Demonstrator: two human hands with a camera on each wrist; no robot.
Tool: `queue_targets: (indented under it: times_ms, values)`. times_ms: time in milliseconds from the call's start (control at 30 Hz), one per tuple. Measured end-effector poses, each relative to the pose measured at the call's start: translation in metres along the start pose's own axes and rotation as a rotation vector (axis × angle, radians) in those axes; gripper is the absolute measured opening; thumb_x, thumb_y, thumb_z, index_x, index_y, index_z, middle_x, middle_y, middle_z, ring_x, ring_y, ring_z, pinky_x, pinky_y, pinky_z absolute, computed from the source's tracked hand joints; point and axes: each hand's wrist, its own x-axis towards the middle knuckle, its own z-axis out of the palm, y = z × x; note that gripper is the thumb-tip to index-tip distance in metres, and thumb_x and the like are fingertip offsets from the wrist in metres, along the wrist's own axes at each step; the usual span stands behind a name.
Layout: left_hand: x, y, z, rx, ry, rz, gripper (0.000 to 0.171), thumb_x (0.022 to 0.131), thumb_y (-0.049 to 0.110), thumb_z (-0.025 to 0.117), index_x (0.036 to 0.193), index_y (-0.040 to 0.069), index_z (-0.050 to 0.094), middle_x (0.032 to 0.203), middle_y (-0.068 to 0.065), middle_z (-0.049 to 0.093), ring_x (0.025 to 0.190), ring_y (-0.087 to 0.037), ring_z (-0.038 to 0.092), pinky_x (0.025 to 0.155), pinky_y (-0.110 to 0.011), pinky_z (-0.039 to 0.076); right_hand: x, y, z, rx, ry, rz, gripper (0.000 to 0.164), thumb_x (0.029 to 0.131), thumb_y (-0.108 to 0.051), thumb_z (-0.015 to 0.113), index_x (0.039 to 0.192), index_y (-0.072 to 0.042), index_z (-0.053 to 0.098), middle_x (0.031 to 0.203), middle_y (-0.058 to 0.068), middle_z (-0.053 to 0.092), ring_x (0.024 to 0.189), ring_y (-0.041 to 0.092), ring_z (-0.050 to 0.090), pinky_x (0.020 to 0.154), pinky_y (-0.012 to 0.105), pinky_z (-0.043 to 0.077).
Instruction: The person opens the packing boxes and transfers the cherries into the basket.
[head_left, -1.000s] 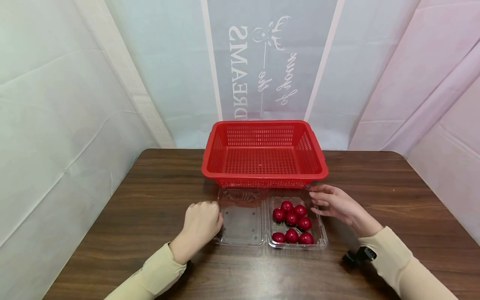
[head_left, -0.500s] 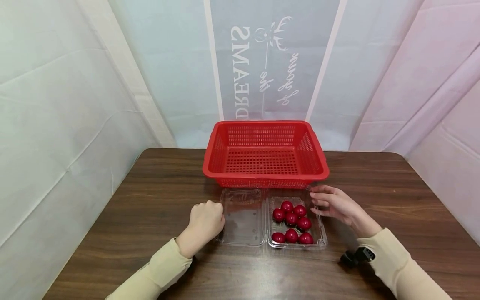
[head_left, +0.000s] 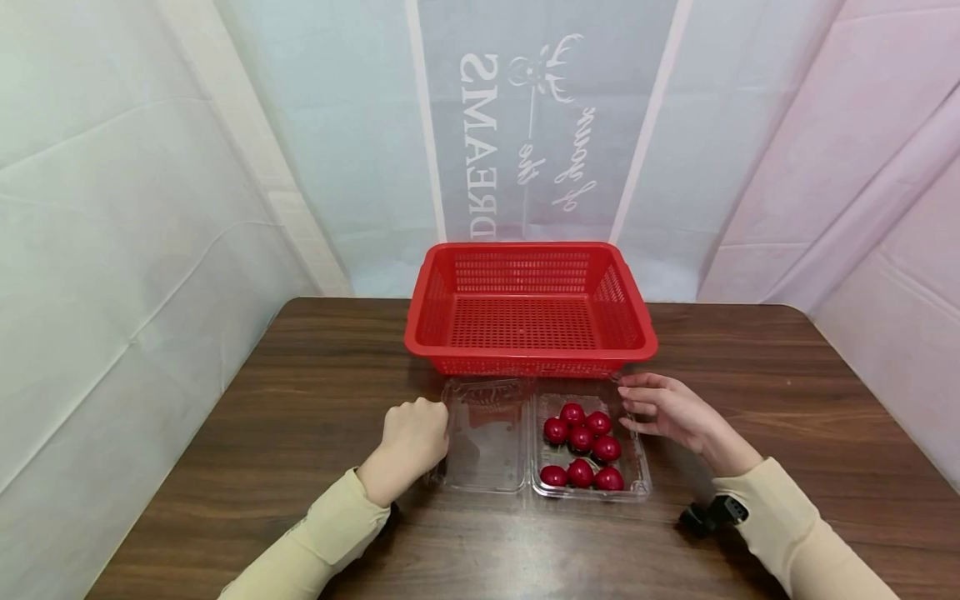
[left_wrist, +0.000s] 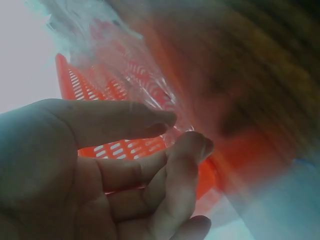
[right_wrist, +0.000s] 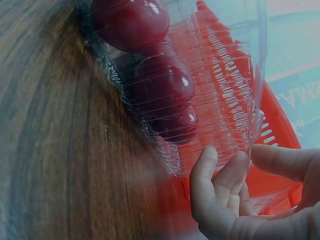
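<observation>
A clear plastic clamshell box lies unfolded on the table, its lid (head_left: 486,454) on the left and its base (head_left: 637,467) on the right. Several shiny dark red round fruits (head_left: 581,438), like cherries, sit in the base. My left hand (head_left: 411,442) pinches the lid's outer left edge between thumb and index finger; the clear plastic edge (left_wrist: 155,87) shows at those fingertips in the left wrist view. With thumb at the rim and fingertips against the ribbed outer wall (right_wrist: 220,120), my right hand (head_left: 671,417) holds the base's right side.
Just behind the box stands a red plastic basket (head_left: 530,352) with slotted walls and nothing inside. A dark wood table (head_left: 315,367) carries everything. White and blue-grey cloth (head_left: 360,150) hangs around the back and sides.
My left hand has shifted a little to the right, and the lid's outer edge has come up and inward slightly with it. The right hand has stayed at the base.
</observation>
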Motion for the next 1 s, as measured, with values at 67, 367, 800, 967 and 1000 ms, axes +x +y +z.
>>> queue_targets:
  times_ms: [67,367,800,967,1000]
  values:
    - [0.0005,0.0003,-0.0004,0.003,-0.030,-0.007,0.024,0.073,0.011,0.066,0.052,0.011,0.054,0.054,-0.009,0.057,0.047,-0.028,0.056,0.039,-0.041,0.041,-0.0001,0.0000,0.0004,0.003,-0.002,0.001,0.023,0.095,-0.012,0.053,0.114,-0.004,0.043,0.096,-0.004,0.059,0.084,0.008,0.064,0.083,0.036,0.054]
    - [0.0022,0.0012,0.0016,0.028,-0.076,-0.011,0.016,0.074,0.011,0.066,0.059,0.009,0.061,0.060,-0.011,0.062,0.052,-0.030,0.060,0.042,-0.042,0.045,-0.0010,-0.0006,0.0024,0.010,-0.013,-0.004,0.023,0.096,-0.011,0.052,0.115,-0.002,0.042,0.093,-0.005,0.060,0.083,0.008,0.064,0.082,0.034,0.054]
    - [0.0033,0.0039,0.0000,0.021,-0.131,-0.039,0.013,0.076,0.011,0.066,0.063,0.009,0.064,0.062,-0.010,0.063,0.054,-0.029,0.061,0.044,-0.042,0.046,-0.0013,0.0022,0.0017,0.013,-0.015,-0.013,0.022,0.096,-0.011,0.051,0.115,-0.003,0.043,0.089,-0.005,0.060,0.081,0.006,0.063,0.081,0.034,0.054]
    - [0.0016,0.0049,-0.0017,0.020,-0.101,-0.030,0.015,0.075,0.011,0.066,0.061,0.008,0.062,0.059,-0.010,0.062,0.051,-0.029,0.060,0.043,-0.042,0.045,-0.0003,0.0035,0.0014,0.010,-0.014,-0.015,0.023,0.096,-0.012,0.051,0.115,-0.003,0.042,0.089,-0.004,0.059,0.081,0.006,0.062,0.081,0.033,0.054]
    - [0.0013,0.0049,-0.0018,0.022,-0.093,-0.028,0.016,0.075,0.011,0.066,0.059,0.009,0.062,0.058,-0.010,0.061,0.050,-0.028,0.059,0.042,-0.041,0.044,-0.0003,0.0040,0.0014,0.011,-0.014,-0.016,0.021,0.096,-0.012,0.050,0.115,-0.004,0.043,0.089,-0.004,0.059,0.081,0.006,0.061,0.081,0.033,0.054]
